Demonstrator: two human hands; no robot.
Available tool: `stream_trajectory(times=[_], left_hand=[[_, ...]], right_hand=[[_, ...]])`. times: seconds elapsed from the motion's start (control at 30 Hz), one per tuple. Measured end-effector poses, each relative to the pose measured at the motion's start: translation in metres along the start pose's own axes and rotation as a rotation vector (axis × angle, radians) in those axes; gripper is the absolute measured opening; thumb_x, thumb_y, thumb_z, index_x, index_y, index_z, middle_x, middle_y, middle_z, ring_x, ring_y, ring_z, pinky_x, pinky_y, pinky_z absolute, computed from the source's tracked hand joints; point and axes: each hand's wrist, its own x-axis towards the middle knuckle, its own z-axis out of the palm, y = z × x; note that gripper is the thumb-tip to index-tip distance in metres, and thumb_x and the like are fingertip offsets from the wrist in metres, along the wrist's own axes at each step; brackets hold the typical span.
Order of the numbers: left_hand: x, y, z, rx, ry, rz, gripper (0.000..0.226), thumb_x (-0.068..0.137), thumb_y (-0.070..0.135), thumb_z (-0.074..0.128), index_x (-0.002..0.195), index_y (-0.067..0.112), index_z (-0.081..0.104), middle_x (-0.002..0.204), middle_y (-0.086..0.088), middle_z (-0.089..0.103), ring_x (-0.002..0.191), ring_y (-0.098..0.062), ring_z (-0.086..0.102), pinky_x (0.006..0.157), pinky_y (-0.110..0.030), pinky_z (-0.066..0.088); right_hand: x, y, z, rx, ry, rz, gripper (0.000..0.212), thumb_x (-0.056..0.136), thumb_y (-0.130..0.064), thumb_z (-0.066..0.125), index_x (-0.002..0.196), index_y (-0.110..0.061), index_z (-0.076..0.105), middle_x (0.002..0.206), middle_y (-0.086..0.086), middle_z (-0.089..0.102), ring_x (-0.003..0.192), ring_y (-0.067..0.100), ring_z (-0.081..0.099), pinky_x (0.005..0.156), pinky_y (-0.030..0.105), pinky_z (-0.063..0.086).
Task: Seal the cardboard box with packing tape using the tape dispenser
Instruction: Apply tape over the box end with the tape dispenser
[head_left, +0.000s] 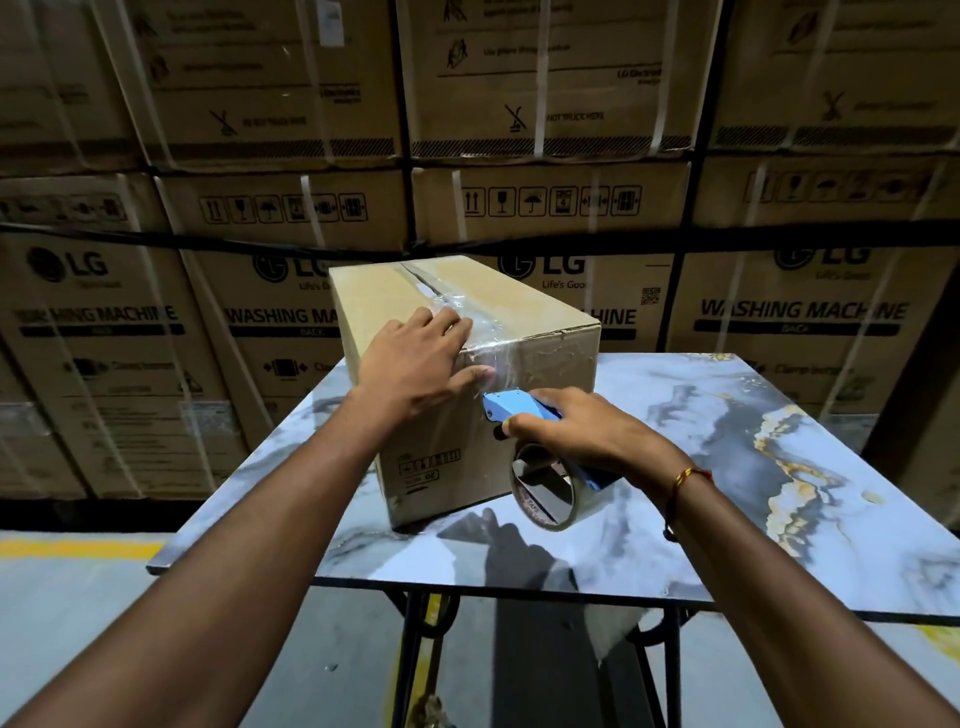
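At centre frame on the desk, the cardboard box runs lengthwise away, left hand flat on its taped near edge, right hand clamped on the tape dispenser just below.

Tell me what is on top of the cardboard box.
Clear tape runs along the top seam of the cardboard box, and the left hand presses on it. The seam under the hand is hidden.

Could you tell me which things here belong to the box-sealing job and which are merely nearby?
Part of the job:
cardboard box
clear tape strip
blue tape dispenser
tape roll
left hand
right hand

Just nearby:
marble-patterned table
stacked washing machine cartons
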Motion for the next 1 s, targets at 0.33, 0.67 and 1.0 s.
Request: stream_trajectory(times=[0.33, 0.67, 1.0], left_hand=[[0.0, -0.006, -0.003, 0.001, -0.016, 0.01, 0.087, 0.084, 0.076, 0.011, 0.143, 0.018, 0.04, 0.143, -0.003, 0.047, 0.125, -0.026, 0.047, 0.092, -0.043, 0.046], [0.001, -0.026, 0.007, 0.028, -0.02, 0.065, 0.074, 0.092, 0.071, 0.023, 0.145, 0.021, 0.037, 0.146, -0.003, 0.046, 0.125, -0.026, 0.048, 0.09, -0.044, 0.05], [-0.002, -0.027, 0.004, 0.044, -0.044, 0.067, 0.078, 0.09, 0.072, 0.023, 0.147, 0.021, 0.035, 0.147, -0.004, 0.045, 0.126, -0.026, 0.048, 0.09, -0.043, 0.051]], right_hand=[[0.013, 0.064, 0.021, 0.161, -0.074, 0.284, 0.058, 0.061, -0.063, 0.072, 0.092, -0.014, 0.079, 0.092, 0.004, 0.079, 0.086, 0.021, 0.074, 0.092, 0.046, 0.057], [0.006, 0.129, 0.012, 0.34, -0.032, 0.327, 0.046, 0.081, -0.046, 0.07, 0.102, -0.005, 0.07, 0.081, 0.002, 0.071, 0.066, 0.016, 0.062, 0.062, 0.03, 0.049], [0.018, 0.117, -0.001, -0.236, 0.12, 0.04, 0.034, 0.092, -0.039, 0.065, 0.116, -0.015, 0.071, 0.109, 0.006, 0.072, 0.094, 0.02, 0.065, 0.087, 0.036, 0.053]])
